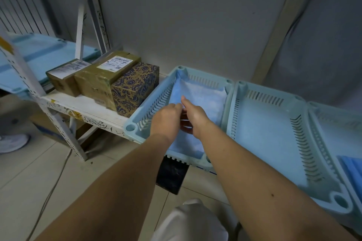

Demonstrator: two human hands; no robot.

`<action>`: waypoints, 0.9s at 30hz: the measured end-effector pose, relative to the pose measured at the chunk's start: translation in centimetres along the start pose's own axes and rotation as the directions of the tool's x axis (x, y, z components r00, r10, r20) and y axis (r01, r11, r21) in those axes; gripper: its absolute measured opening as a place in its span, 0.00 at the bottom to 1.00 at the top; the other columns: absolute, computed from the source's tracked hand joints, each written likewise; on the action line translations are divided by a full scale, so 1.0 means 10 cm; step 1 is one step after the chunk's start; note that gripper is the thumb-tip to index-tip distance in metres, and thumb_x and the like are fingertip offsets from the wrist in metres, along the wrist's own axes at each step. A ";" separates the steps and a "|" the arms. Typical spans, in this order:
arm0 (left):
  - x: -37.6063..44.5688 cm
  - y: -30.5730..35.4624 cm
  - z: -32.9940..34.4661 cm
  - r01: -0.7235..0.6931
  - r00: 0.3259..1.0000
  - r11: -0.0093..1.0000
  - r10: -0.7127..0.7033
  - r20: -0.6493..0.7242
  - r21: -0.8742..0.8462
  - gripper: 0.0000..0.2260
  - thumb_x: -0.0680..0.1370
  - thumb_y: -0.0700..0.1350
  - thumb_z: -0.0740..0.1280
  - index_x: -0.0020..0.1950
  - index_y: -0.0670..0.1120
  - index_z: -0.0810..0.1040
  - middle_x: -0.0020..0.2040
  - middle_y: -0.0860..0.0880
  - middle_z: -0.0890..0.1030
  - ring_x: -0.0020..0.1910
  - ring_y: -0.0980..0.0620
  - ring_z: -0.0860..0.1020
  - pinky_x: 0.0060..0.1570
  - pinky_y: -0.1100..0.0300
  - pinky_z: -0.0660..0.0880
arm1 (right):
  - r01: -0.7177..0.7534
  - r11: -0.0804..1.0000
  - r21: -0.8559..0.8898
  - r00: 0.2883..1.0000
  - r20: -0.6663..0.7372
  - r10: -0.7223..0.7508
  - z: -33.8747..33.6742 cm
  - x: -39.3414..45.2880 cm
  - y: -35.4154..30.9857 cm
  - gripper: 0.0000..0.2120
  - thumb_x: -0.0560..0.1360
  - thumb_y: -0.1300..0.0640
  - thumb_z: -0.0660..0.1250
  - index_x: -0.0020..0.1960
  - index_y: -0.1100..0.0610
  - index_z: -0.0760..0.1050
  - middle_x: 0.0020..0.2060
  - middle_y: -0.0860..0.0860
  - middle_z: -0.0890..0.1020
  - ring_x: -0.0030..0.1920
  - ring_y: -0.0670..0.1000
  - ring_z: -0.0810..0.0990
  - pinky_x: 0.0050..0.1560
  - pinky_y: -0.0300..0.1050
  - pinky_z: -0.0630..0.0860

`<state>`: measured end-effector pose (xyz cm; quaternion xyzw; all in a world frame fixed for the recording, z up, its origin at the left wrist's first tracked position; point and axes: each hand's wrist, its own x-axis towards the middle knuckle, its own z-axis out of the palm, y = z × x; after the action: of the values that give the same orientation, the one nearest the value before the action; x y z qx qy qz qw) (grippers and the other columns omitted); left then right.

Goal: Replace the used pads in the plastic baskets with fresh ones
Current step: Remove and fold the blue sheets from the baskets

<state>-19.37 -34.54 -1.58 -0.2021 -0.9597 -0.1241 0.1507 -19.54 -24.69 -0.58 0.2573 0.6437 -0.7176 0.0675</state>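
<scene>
Both hands are reaching into the left basket (135, 123), meeting over the blue pad (203, 98) lining it. The left hand (166, 121) is curling its fingers onto the pad's near-left edge; the right hand (195, 117) is pinching the same fold, thumb pointing to twelve o'clock. At three o'clock a second basket (274, 123) is lying beside it. At ten o'clock three boxes (101, 80) are sitting on the shelf (78, 103), their shipping labels too blurred to read.

Pale blue baskets (231, 92), blue pad (201, 96), navy-and-gold ornate box (135, 88), brown cartons (94, 82).
</scene>
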 end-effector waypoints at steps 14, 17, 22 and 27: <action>-0.24 0.07 0.11 0.073 0.983 0.994 -0.058 0.175 -0.082 0.20 0.76 0.58 0.65 0.59 0.44 0.73 0.55 0.46 0.74 0.54 0.45 0.75 0.51 0.53 0.73 | 0.219 0.974 -0.053 0.927 -0.300 -0.225 -0.56 0.02 -0.20 0.11 0.79 0.60 0.62 0.58 0.62 0.76 0.51 0.55 0.81 0.40 0.51 0.76 0.33 0.37 0.73; -0.25 0.11 0.12 0.068 0.970 0.995 -0.048 0.237 -0.076 0.10 0.79 0.49 0.64 0.54 0.44 0.75 0.51 0.45 0.77 0.52 0.44 0.77 0.45 0.54 0.72 | 0.229 0.973 -0.029 0.895 -0.386 -0.223 -0.69 -0.02 -0.29 0.16 0.78 0.62 0.62 0.65 0.63 0.71 0.62 0.58 0.77 0.59 0.55 0.78 0.38 0.34 0.74; -0.25 0.22 0.07 0.136 0.973 0.973 -0.096 0.208 -0.188 0.15 0.78 0.58 0.62 0.47 0.46 0.74 0.42 0.47 0.79 0.44 0.45 0.77 0.38 0.55 0.70 | 0.286 0.958 -0.015 0.851 -0.456 -0.261 -0.89 -0.06 -0.33 0.13 0.77 0.57 0.65 0.34 0.54 0.70 0.33 0.53 0.73 0.42 0.53 0.72 0.42 0.46 0.69; -0.22 0.46 -0.06 0.012 1.000 0.975 -0.008 0.018 -0.223 0.15 0.82 0.54 0.56 0.61 0.47 0.74 0.50 0.46 0.79 0.49 0.44 0.78 0.43 0.55 0.70 | 0.240 0.967 0.091 0.909 -0.371 -0.190 -1.01 -0.11 -0.34 0.14 0.76 0.62 0.67 0.34 0.57 0.68 0.36 0.58 0.72 0.34 0.53 0.70 0.27 0.38 0.70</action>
<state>-15.33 -31.38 -0.96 -0.2138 -0.9420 -0.2301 0.1182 -17.21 -14.67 2.53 0.3155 0.6196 -0.7032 -0.1485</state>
